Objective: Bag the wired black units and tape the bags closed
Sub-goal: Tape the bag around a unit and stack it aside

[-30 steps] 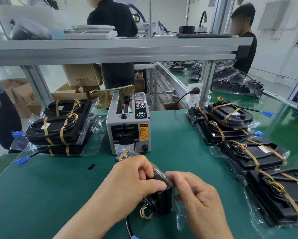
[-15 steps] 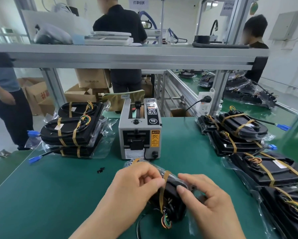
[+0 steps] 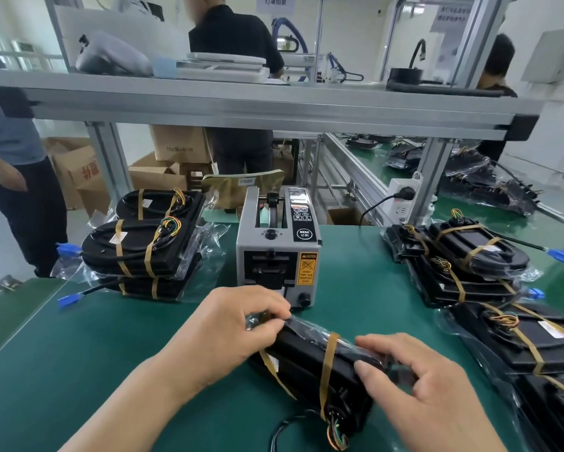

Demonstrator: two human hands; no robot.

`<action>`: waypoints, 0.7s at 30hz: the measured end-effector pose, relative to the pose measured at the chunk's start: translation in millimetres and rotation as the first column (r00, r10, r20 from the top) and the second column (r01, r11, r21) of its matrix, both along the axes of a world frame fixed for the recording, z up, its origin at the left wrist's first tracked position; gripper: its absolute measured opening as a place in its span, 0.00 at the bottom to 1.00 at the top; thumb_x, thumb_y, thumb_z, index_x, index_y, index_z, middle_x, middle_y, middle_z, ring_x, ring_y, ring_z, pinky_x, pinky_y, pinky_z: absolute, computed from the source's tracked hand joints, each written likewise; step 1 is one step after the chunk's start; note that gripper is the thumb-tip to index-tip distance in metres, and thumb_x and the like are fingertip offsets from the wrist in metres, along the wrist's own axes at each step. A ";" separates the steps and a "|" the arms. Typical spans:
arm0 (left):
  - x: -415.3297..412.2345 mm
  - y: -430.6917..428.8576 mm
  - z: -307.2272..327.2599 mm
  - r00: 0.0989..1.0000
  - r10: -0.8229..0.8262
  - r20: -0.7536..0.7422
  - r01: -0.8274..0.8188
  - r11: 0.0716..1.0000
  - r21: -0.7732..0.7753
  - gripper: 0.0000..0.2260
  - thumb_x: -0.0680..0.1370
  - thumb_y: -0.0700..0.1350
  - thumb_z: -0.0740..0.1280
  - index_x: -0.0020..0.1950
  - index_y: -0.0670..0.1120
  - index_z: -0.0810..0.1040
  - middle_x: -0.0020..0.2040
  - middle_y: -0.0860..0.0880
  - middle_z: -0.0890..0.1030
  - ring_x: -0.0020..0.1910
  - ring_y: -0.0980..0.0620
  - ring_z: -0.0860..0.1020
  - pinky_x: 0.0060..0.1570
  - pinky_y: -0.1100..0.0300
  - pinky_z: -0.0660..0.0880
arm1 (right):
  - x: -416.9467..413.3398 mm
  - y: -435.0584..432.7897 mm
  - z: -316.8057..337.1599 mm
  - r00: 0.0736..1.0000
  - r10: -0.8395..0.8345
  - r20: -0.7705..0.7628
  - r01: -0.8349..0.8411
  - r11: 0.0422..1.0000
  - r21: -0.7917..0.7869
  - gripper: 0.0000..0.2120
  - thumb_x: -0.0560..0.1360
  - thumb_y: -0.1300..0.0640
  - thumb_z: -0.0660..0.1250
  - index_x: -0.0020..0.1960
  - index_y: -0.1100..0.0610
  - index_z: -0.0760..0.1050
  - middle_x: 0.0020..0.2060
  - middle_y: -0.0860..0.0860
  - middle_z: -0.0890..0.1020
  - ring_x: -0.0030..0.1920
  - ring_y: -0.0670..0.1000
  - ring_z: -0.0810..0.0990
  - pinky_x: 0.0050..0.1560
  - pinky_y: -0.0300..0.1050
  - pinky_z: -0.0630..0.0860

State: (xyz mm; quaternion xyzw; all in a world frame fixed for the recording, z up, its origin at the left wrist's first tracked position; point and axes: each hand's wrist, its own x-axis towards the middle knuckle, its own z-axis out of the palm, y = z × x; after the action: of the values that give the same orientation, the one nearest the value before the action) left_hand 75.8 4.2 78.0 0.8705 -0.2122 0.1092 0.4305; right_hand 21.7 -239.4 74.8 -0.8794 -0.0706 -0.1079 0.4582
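**bagged black unit [image 3: 310, 357] held between both hands**

the unit is lain on the tabletop [image 3: 78, 370] just before the tape dispenser [image 3: 277, 256]. its bag's left end is pinched by the left hand [image 3: 238, 324], and its right side is gripped by the right hand [image 3: 414, 386]. open green surface is seen leftward; bagged stacks [image 3: 469, 256] are crowded along the right edge.

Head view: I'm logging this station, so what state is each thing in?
black unit, bagged, two tape bands round it.
bag, far end pinched by left hand.
right hand, grips the black unit's right side.
tape dispenser, upright behind the hands.
plug, in the socket.
left stack, bagged, taped.
right row, bagged, taped, overlapping.
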 end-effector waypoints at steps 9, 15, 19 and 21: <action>7.0 -5.0 -1.3 0.986 -0.050 0.156 0.041 0.997 0.062 0.05 0.76 0.43 0.68 0.46 0.46 0.84 0.43 0.56 0.83 0.44 0.58 0.81 0.46 0.61 0.76 | 39.4 51.1 38.7 0.967 0.253 -0.035 -0.232 0.810 -0.539 0.18 0.71 0.37 0.67 0.56 0.44 0.73 0.50 0.40 0.77 0.53 0.44 0.75 0.53 0.42 0.73; 15.6 0.4 4.6 0.997 -0.028 -0.071 0.030 0.999 0.032 0.09 0.76 0.37 0.71 0.42 0.51 0.83 0.39 0.55 0.82 0.37 0.59 0.77 0.38 0.70 0.71 | 61.4 61.0 36.0 0.958 0.287 -0.025 -0.261 0.829 -0.495 0.10 0.74 0.45 0.68 0.38 0.46 0.70 0.37 0.43 0.75 0.43 0.48 0.75 0.45 0.45 0.74; 21.1 4.5 7.0 0.949 -0.021 -0.313 0.000 0.998 -0.066 0.08 0.74 0.39 0.73 0.43 0.53 0.83 0.40 0.50 0.83 0.37 0.58 0.78 0.41 0.62 0.76 | 65.2 66.3 28.1 0.960 0.278 -0.007 -0.248 0.842 -0.480 0.10 0.74 0.45 0.66 0.38 0.46 0.68 0.37 0.43 0.75 0.41 0.48 0.75 0.40 0.43 0.71; 24.3 3.0 5.9 0.918 -0.015 -0.396 -0.059 0.983 -0.173 0.06 0.74 0.39 0.73 0.44 0.51 0.84 0.39 0.48 0.84 0.37 0.57 0.78 0.42 0.62 0.76 | 67.7 67.6 29.0 0.960 0.277 -0.031 -0.256 0.833 -0.490 0.07 0.74 0.49 0.65 0.39 0.48 0.71 0.38 0.45 0.78 0.42 0.50 0.77 0.41 0.46 0.73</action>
State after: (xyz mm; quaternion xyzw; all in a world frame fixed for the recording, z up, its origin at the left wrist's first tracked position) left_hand 100.1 7.2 83.9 0.8341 -0.1001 -0.0452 0.5406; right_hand 89.4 -171.8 103.8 -0.9456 -0.2266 -0.0400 0.2298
